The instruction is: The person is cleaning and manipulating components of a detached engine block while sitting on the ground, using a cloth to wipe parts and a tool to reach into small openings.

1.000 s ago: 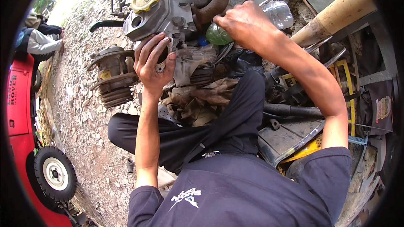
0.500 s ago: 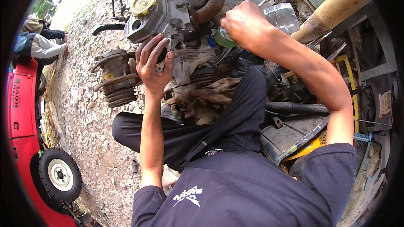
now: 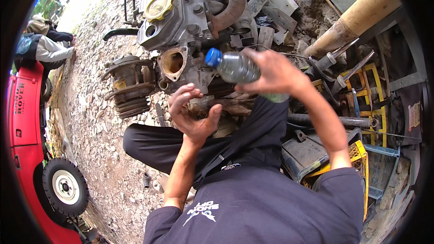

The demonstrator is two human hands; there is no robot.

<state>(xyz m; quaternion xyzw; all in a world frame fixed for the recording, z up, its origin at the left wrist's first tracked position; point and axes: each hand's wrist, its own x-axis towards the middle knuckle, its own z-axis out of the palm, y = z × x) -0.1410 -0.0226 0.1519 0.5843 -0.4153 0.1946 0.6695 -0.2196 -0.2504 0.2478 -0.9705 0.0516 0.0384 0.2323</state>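
My right hand (image 3: 269, 70) grips a plastic bottle (image 3: 233, 68) with a blue cap, greenish at its bottom, tilted sideways in front of the engine (image 3: 158, 29). My left hand (image 3: 192, 119) is open just below and left of the cap, fingers curved and apart with nothing visible in them. Above my left hand shows a metal flange (image 3: 180, 52) round a bore on the engine, beside a ribbed cover with a yellow oil filler cap (image 3: 157, 7) and a rusty curved pipe (image 3: 230, 9). A hub-like assembly with pulleys (image 3: 129, 86) sits on the gravel at the left.
A red vehicle (image 3: 22, 108) stands at the left, with another person (image 3: 54, 49) above it. Gravel (image 3: 92, 95) lies beside it. At the right are a bamboo pole (image 3: 357, 16), metal rods and bars, yellow crates (image 3: 357, 162), a blue crate (image 3: 380, 171) and scrap metal.
My right hand has brought the bottle down and left, from behind the engine to in front of it. My left hand has left the flange and moved down and right, uncovering it.
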